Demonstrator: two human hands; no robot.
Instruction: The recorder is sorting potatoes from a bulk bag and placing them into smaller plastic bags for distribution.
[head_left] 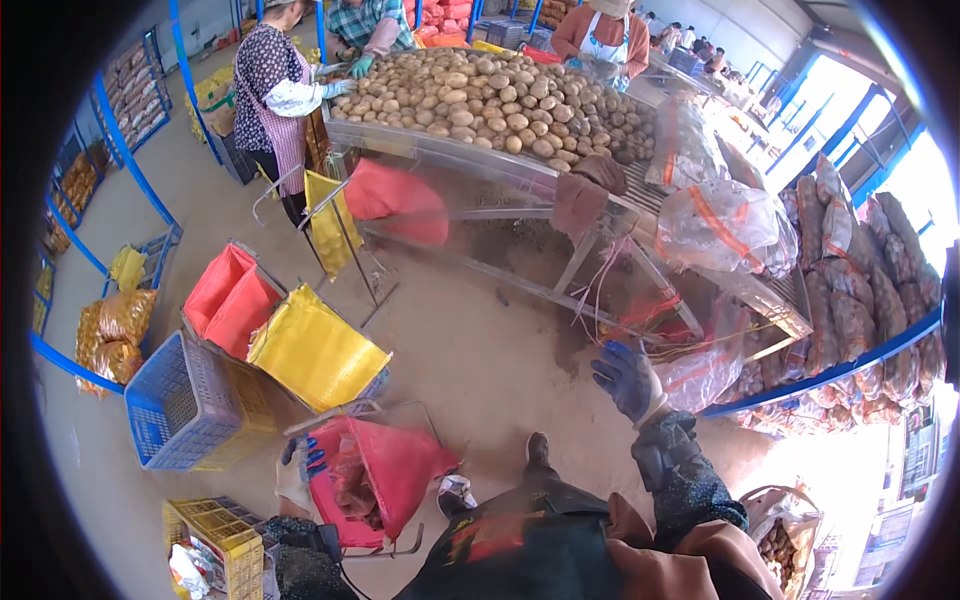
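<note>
My left hand [299, 468], in a blue and white glove, is closed over the left rim of a red sack [415, 465]. The sack hangs open on a metal frame stand, with dark reddish contents [352, 485] that I cannot make out. Out to the right, my right hand [630, 384] is raised, in the same kind of glove, its fingers apart and nothing in them. Just above it, loose pink and pale cords [610, 275] hang from the sorting table [450, 150]. Many potatoes [500, 95] are heaped on that table.
Left of me stand a yellow sack [318, 345], another red sack [230, 300], a blue crate [180, 400] and a yellow crate [240, 535]. Clear plastic bags [720, 225] lie at the table's right end, beside stacked full sacks [850, 270]. Co-workers [275, 95] stand behind the table.
</note>
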